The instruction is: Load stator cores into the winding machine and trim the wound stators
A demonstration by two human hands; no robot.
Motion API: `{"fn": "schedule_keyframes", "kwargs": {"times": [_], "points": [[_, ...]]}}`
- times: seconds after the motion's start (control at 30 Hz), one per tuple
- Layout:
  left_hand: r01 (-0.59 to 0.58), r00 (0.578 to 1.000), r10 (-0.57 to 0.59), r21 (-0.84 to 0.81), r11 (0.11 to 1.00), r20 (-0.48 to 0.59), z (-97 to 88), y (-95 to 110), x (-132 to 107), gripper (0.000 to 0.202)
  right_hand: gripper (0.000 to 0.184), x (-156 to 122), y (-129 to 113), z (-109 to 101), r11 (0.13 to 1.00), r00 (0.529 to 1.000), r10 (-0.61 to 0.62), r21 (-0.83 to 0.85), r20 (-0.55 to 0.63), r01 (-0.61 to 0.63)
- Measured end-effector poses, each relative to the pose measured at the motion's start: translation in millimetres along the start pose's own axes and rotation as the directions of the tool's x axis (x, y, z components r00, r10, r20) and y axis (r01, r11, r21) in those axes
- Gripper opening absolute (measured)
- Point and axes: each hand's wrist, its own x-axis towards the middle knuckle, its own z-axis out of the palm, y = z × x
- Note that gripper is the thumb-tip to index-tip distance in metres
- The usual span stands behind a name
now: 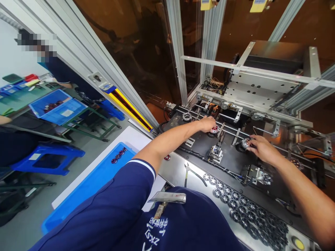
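Observation:
My left hand (208,123) reaches into the machine bed, fingers curled down over a small round copper-wound part (215,130) seated on a fixture. To the right, the fingertips of my right hand (261,148) pinch a second round wound part (245,143) on another fixture. Both parts sit beside a pair of horizontal steel rods (230,127). A third, bare ring fixture (186,116) lies further left on the black plate.
Rows of several round black stator parts (243,205) line the steel front shelf, beside wire cutters (190,171) and a hammer (167,198). A blue tray (99,177) holds a few parts at left. Another person sits at far left near a blue stool (47,158).

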Motion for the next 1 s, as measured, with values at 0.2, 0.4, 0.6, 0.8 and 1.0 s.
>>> {"fn": "schedule_keyframes", "kwargs": {"times": [0.2, 0.4, 0.6, 0.8, 1.0], "points": [[0.003, 0.999, -0.005, -0.052, 0.999, -0.044, 2.9, -1, 0, 0.031, 0.026, 4, -1, -8, 0.999, 0.998, 0.004, -0.046, 0.068, -0.001], [-0.012, 0.975, -0.030, -0.189, 0.982, -0.220, -11.8, 11, -19, 0.013, 0.020, 10, -7, -28, 0.998, 1.000, -0.012, -0.060, -0.011, 0.011], [-0.304, 0.805, -0.061, -0.499, 0.812, -0.590, 2.2, 18, -151, 0.022, 0.032, -28, -96, -72, 0.982, 0.952, -0.181, 0.000, -0.246, 0.187], [0.145, 0.828, -0.482, -0.722, 0.677, -0.286, 110.9, 20, -294, 0.018, 0.017, -49, -265, 8, 0.828, 0.886, -0.362, 0.337, -0.291, 0.449], [0.478, 0.723, -0.681, -0.628, 0.614, -0.115, 203.3, 33, -304, 0.029, 0.022, 18, -345, 133, 0.821, 0.872, -0.470, 0.297, -0.135, 0.488]]}}
